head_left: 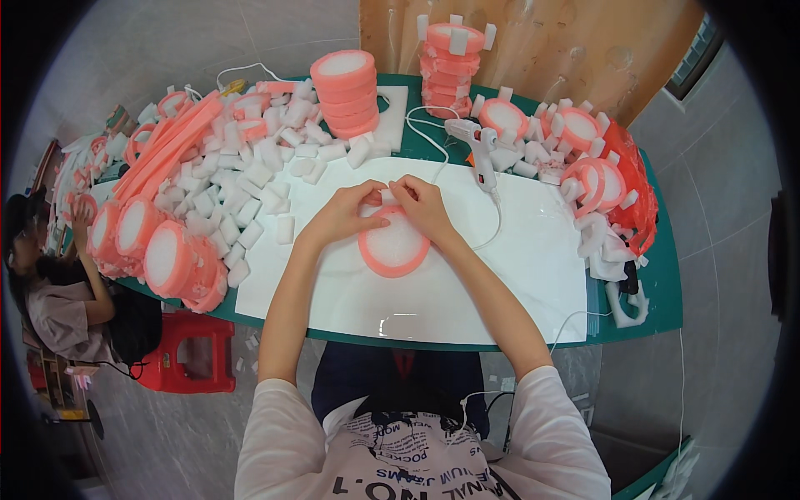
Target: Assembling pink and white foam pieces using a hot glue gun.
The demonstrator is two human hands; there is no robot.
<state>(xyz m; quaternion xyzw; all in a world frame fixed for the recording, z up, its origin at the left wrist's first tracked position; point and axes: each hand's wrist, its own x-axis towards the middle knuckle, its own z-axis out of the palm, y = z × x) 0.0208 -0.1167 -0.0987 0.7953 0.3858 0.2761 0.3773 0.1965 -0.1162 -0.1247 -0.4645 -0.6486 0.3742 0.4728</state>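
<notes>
A round foam disc (395, 242), white in the middle with a pink rim, lies on the white sheet in front of me. At its far edge stands a small white foam block (388, 197), touching the rim. My right hand (422, 204) pinches this block from the right. From the left, my left hand (352, 210) closes its fingers on the block, with its thumb reaching over the disc's rim. Beyond my right hand, a white glue gun (475, 146) rests on the table with its cable trailing over the sheet.
Loose white foam blocks (242, 200) are heaped at the left, beside pink foam strips (171, 146). Stacked pink-rimmed discs (344, 96) stand at the back and left. A red plastic bag (627, 183) lies far right. Another person (71, 275) sits at the left near a red stool (190, 350).
</notes>
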